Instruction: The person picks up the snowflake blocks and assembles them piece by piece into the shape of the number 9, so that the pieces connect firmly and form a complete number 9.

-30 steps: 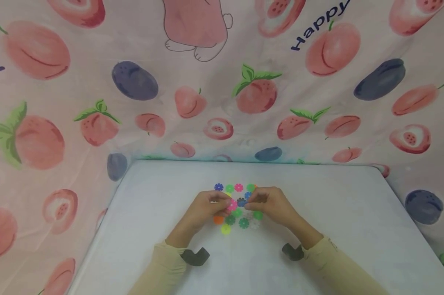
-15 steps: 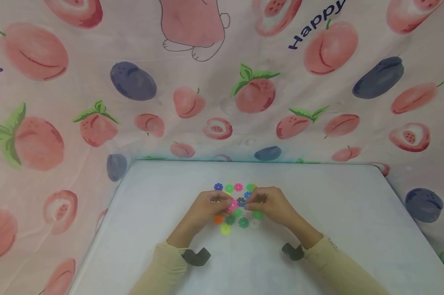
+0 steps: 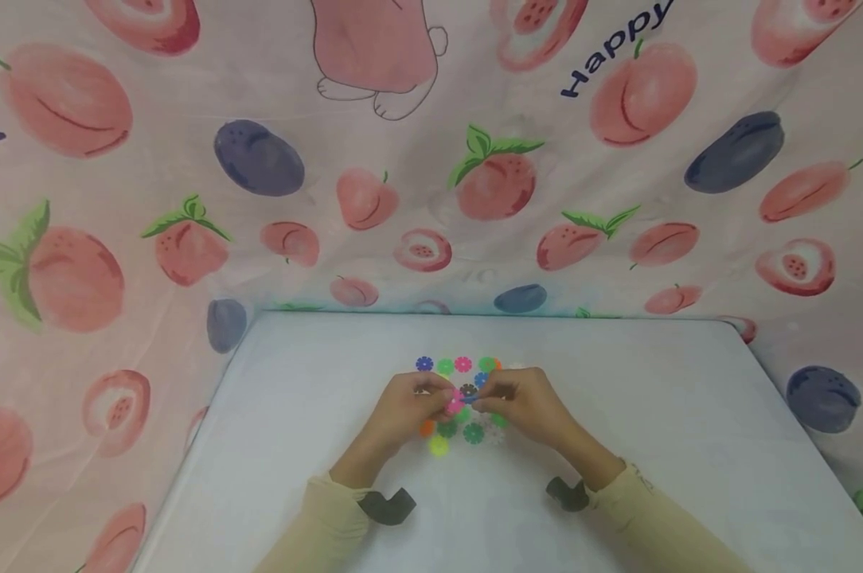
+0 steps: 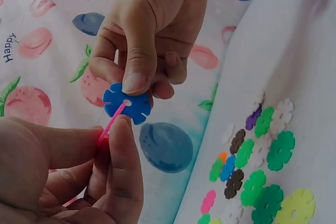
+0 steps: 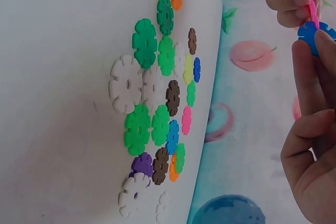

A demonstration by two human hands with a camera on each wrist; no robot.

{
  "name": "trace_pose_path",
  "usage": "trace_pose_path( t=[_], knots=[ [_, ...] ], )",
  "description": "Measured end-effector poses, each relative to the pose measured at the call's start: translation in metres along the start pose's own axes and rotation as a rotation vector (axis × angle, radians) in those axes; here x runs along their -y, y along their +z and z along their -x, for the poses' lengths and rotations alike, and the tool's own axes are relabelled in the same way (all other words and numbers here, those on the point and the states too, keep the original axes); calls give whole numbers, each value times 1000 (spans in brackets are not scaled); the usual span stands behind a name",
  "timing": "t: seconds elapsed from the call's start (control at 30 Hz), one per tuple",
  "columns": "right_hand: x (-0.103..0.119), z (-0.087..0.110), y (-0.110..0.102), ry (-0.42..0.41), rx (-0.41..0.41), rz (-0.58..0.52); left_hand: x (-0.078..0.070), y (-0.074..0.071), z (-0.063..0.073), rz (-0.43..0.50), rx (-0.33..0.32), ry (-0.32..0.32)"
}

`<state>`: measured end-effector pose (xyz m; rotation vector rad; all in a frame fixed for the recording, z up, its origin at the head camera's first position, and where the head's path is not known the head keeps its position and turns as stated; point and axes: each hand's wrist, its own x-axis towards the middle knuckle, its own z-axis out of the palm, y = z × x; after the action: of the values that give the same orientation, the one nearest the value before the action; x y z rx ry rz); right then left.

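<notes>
Held above the table, a pink notched flower disc (image 4: 112, 124) is pinched between the thumb and fingers of my left hand (image 3: 410, 406). My right hand (image 3: 528, 402) pinches a blue notched flower disc (image 4: 139, 107) by its edge, thumb on its face. In the left wrist view the pink disc appears edge-on, its tip touching the blue disc near the centre hole. Whether the two are slotted together I cannot tell. Fingers cover much of the pink disc. On the table beneath both hands lie several loose flower discs, among them a dark green one (image 3: 474, 433).
The discs spread over the white tabletop (image 3: 274, 446) include a yellow disc (image 3: 439, 446), a purple disc (image 5: 143, 165) and a brown disc (image 5: 173, 98). Some touch or overlap. A fruit-print cloth (image 3: 431, 159) hangs behind the table. Dark curved pieces (image 3: 388, 506) sit at both wrists.
My hands have come slightly closer together. The blue disc has tilted to look nearly edge-on in the head view, and the pink disc has shifted a little right. Both grips have stayed.
</notes>
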<state>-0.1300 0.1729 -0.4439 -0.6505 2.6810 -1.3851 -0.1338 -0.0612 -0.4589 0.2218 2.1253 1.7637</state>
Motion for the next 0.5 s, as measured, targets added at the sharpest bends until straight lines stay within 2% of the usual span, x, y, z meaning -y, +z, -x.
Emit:
trace_pose_path(
  t=[0.23,0.37,0.5],
  knots=[
    [0,3,3,-47,-34,19,-3,4,4,34,-37,2],
    [0,4,5,-141,-75,50,-6,8,7,60,-61,26],
    [-1,5,7,-213,-71,19,-7,11,8,51,-66,33]
  ],
)
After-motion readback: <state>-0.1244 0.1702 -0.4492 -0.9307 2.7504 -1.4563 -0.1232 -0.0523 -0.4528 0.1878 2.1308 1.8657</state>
